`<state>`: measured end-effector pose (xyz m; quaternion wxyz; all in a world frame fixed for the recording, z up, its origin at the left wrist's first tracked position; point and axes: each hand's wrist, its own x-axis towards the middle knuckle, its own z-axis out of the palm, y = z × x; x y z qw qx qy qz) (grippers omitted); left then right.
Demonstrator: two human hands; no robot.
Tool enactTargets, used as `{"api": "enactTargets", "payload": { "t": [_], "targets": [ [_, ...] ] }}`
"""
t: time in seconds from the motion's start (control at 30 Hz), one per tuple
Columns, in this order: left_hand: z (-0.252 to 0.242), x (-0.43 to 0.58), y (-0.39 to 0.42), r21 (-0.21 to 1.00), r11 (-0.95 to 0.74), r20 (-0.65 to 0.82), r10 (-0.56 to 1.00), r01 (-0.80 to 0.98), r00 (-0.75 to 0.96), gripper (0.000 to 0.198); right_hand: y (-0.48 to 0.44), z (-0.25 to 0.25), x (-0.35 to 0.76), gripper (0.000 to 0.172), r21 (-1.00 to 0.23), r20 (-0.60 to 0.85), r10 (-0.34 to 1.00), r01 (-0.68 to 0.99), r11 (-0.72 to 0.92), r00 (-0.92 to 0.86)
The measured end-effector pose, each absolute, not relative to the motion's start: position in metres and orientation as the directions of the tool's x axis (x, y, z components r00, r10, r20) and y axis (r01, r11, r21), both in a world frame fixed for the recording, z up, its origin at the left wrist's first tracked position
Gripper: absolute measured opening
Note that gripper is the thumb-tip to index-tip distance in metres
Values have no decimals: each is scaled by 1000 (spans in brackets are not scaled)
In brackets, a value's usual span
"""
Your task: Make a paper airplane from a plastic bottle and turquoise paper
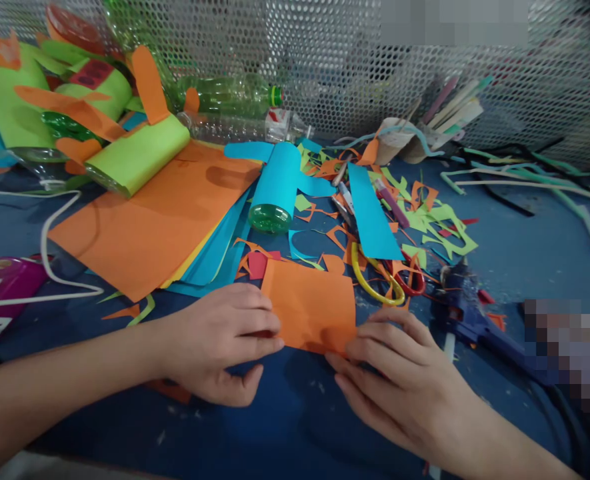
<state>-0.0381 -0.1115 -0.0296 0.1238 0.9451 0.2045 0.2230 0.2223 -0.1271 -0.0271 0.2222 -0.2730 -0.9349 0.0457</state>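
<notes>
An orange paper piece [315,303] lies in front of me, between my two hands. My left hand [227,343] touches its left edge with curled fingers, the thumb bent below them. My right hand [399,373] has its fingers on the lower right corner, pressed together there with the paper between them. Just beyond the paper are a blue-wrapped bottle [277,187] with blue paper flaps, a blue paper strip [373,213] and scissors with yellow handles [375,280].
Stacked coloured sheets [175,207] lie at the left under a green-wrapped bottle [137,153]. A blue glue gun [479,327] rests at the right, near paper scraps [435,223]. A perforated metal panel [325,67] stands behind. A purple device [12,287] sits far left.
</notes>
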Motion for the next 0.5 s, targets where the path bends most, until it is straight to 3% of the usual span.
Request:
{"api": "enactTargets", "payload": {
  "t": [0.1,0.33,0.5],
  "targets": [
    [-28,-39,-110,359,-879,383,445,313,810,26,-124,-23,225,12,-187,373,487,450,873,-789],
    [-26,-45,-97,593,-778,353,486,210,800,15,-121,-23,231,17,-249,353,516,453,856,-781],
    [-23,-47,-92,640,-744,348,503,192,791,14,-118,-21,234,20,-280,326,515,440,853,-793]
  ]
}}
